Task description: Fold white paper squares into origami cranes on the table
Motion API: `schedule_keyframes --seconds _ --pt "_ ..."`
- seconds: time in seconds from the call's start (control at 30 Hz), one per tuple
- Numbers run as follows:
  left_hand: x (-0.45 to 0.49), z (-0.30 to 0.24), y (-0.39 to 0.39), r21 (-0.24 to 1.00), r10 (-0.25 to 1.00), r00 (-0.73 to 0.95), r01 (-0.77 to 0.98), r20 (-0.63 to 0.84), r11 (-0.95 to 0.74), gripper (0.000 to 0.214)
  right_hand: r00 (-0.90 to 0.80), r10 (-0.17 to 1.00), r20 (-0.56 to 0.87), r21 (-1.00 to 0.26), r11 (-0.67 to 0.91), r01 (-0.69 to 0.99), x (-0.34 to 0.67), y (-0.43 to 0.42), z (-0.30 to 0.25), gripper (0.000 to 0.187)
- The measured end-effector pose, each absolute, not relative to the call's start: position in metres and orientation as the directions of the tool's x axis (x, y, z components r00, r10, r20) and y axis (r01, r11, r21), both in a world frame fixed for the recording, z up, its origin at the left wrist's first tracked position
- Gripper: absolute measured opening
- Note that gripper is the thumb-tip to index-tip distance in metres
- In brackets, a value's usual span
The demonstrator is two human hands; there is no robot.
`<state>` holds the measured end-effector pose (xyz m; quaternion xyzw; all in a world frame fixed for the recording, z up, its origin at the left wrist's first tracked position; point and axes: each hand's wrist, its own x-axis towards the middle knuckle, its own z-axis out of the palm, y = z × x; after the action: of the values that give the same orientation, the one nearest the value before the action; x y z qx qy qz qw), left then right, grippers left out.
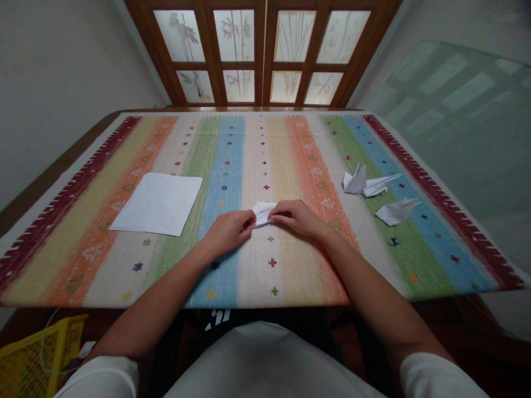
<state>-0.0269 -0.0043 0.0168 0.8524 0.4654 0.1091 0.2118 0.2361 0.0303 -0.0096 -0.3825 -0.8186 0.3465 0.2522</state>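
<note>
Over the middle of the multicoloured striped fabric cloth: small folded white paper, ends pinched by left hand and right hand, probably steadying its folds; flat white square paper cloth-left, three white paper birds cloth-right, likely leaving room

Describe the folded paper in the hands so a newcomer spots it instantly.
Start from the striped cloth. Near its middle, the left hand and right hand hold a small folded paper. Only it is held: the larger sheet to its left lies flat, and the paper birds to its right sit untouched.
</note>
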Motion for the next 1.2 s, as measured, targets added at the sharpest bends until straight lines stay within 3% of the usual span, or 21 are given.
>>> schedule_keyframes --seconds 0.33,0.5,0.7,1.07,1.2 --pt "-0.025 0.018 -0.004 0.435 0.852 0.522 0.774 -0.025 -0.461 0.012 -0.595 0.789 0.154 -0.758 0.48 0.441 0.238 0.03 -0.01 0.02" --pt "-0.026 0.017 -0.004 0.434 0.842 0.539 0.759 -0.001 -0.485 0.011 -0.638 0.731 0.243 -0.661 0.606 0.443 0.234 0.028 -0.013 0.022" --pt "-0.026 0.017 -0.004 0.458 0.844 0.537 0.752 -0.009 -0.474 0.01 -0.684 0.693 0.23 -0.535 0.677 0.506 0.227 0.026 -0.011 0.024" --pt "-0.038 0.018 0.001 0.574 0.807 0.586 0.638 0.068 -0.512 0.01 -0.578 0.792 0.197 -0.667 0.54 0.513 0.218 0.023 -0.005 0.014" --pt "-0.039 0.018 0.001 0.567 0.826 0.563 0.684 -0.011 -0.459 0.006 -0.561 0.81 0.167 -0.691 0.503 0.52 0.221 0.025 -0.004 0.016"
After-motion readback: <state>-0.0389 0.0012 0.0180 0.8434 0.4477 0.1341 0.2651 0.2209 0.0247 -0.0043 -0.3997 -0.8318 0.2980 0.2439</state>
